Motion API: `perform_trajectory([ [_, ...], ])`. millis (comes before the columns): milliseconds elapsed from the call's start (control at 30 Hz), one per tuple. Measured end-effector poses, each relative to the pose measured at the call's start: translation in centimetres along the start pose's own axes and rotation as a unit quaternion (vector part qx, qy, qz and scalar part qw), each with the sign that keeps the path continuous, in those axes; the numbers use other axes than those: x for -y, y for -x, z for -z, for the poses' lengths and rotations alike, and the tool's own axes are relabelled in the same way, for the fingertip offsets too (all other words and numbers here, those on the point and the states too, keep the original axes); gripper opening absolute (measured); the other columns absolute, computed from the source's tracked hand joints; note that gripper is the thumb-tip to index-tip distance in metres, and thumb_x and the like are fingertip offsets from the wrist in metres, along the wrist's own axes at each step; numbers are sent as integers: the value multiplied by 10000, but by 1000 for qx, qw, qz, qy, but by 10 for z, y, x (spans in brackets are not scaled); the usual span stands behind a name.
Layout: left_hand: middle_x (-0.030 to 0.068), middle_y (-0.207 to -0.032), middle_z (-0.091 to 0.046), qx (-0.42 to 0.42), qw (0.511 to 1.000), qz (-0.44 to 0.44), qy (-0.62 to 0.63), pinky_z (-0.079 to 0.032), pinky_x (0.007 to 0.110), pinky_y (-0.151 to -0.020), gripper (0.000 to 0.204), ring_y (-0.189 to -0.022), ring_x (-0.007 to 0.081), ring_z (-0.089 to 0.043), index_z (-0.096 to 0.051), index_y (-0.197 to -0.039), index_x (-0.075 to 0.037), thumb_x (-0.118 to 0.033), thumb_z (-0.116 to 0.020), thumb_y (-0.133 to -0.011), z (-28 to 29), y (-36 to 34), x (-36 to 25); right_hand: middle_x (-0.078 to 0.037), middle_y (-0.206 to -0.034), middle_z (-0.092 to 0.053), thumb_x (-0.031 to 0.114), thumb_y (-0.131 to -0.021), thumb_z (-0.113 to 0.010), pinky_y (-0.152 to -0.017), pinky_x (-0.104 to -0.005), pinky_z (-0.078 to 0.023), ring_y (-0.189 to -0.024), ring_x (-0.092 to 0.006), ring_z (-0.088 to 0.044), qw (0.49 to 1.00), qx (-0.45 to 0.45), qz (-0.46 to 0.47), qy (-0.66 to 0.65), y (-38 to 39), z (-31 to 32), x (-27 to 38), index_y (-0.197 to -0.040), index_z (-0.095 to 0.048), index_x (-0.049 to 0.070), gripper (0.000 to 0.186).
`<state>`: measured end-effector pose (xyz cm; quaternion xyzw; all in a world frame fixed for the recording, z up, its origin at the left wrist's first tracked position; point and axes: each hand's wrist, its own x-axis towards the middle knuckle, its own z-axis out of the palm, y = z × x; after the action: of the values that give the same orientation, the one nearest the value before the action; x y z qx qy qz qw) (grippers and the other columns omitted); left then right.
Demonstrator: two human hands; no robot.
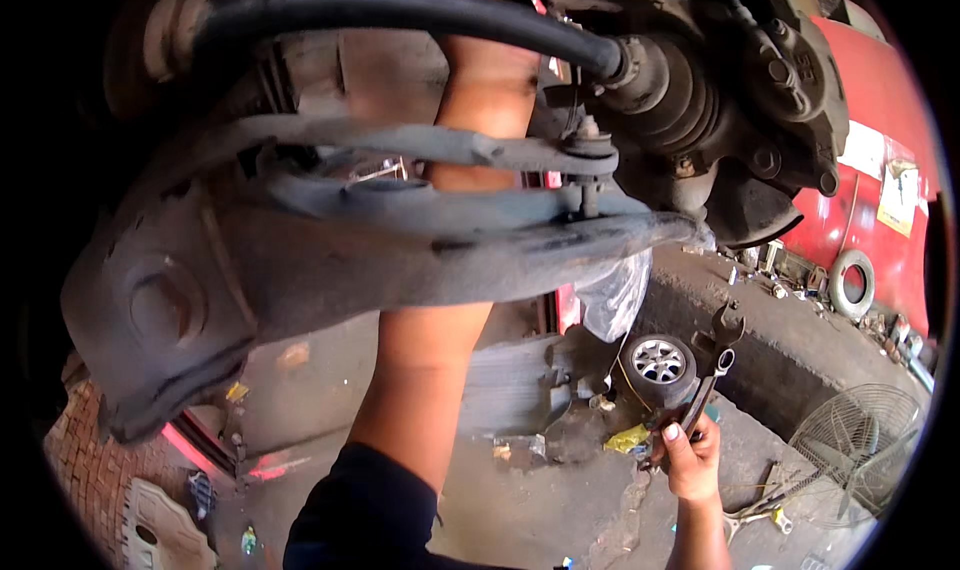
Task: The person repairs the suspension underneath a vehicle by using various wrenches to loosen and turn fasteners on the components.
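Observation:
My left forearm reaches up behind the dark steel lower control arm (330,250) to my left hand (485,45) at the top, partly hidden behind a black bar (420,8); what it holds or touches is unclear. A bolt (588,135) passes through the end of a grey link on the arm, left of the ribbed rubber boot (680,95) and brake caliper (800,75). Lower right, my right hand (690,450) is closed around two wrenches (715,375), held upright with the thumb across their handles.
A loose alloy wheel (660,362) lies on the grimy floor (540,500) below, beside a raised concrete edge (760,345). A metal fan (855,450) stands lower right. A red panel (880,250), a tyre (852,310) and scattered parts are at right; bricks (75,435) are at left.

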<state>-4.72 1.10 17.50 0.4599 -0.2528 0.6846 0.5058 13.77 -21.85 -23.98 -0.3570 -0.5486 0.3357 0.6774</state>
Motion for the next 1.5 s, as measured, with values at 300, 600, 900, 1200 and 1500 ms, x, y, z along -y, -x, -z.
perform_trajectory([
  [300, -24, -690, -523, -68, 994, -73, -49, -457, 309, -598, 182, -623, 126, -509, -644, -1137, -79, -184, -600, -995, 17, 29, -14, -41, -712, -616, 261, -988, -670, -560, -255, -455, -592, -109, -569, 999, -37, 18, -32, 14, 19, -12, -965, -606, 11, 259],
  [600, -23, -628, -418, 108, 987, 80, 89, -418, 319, -618, 372, -609, 159, -429, -440, -731, -201, -490, -635, -862, 34, 31, -15, -40, -727, -613, 254, -985, -673, -554, -257, -469, -607, -104, -567, 999, -35, 26, -7, 33, 22, -10, -902, -605, 15, 262],
  [900, -40, -624, -460, 161, 986, 13, -27, -455, 339, -651, 329, -607, 126, -457, -416, -640, -243, -346, -608, -887, 40, 26, -20, -41, -660, -594, 317, -972, -685, -564, -270, -443, -580, -123, -562, 1000, -5, 3, -10, 38, 16, -16, -845, -603, 7, 345],
  [1200, 91, -953, -675, 115, 899, -190, -379, -516, 408, -941, 269, -921, 247, -646, -640, -1024, -74, -331, -570, -984, 100, 85, -14, -22, -675, -617, 291, -984, -682, -551, -247, -448, -597, -93, -572, 996, 8, -80, -37, 77, 13, -21, -868, -623, 13, 307],
  [1500, 108, -986, -632, -24, 969, 193, -150, -497, 443, -1000, 197, -1004, 292, -618, -574, -1013, -93, -282, -523, -1031, 94, 156, 5, -16, -659, -615, 320, -971, -707, -540, -254, -453, -574, -91, -565, 988, -16, -136, -74, 120, 15, -37, -881, -644, 15, 324],
])
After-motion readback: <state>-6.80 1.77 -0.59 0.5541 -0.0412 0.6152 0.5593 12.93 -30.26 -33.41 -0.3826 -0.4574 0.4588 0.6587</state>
